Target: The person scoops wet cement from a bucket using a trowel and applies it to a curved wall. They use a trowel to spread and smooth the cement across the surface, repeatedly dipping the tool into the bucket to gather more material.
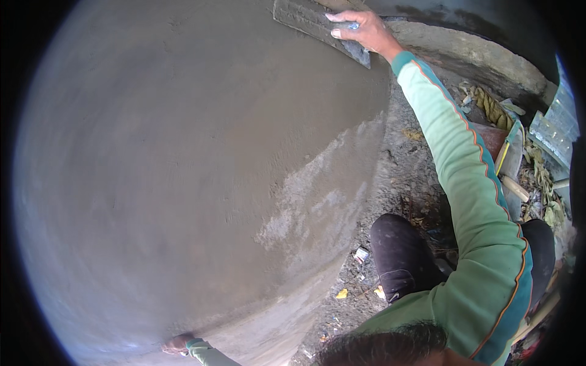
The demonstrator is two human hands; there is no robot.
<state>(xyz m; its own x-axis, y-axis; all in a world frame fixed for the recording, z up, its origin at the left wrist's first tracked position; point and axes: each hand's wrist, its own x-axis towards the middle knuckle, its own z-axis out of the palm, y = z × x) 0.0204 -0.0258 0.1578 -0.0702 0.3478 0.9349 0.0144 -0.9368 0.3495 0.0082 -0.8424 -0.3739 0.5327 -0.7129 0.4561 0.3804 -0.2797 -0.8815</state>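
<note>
Your hair (384,348) is closest to the cam, near edge, right of center. Your right hand (370,36) has its fingers wrapped on a flat trowel (299,20), far side, a bit right of center, blade at the grey coat (183,152). Your left hand (176,345) is near left, prob resting on the surface; can't tell if its fingers are open or curled, tbh. Progress: IMO mostly done, left & middle look covered and pretty even. What's left, AFAICT, is the pale patchy bit (293,204) toward the right. Past that, rubbly ground (390,177) on the right, by your knee (397,247).
</note>
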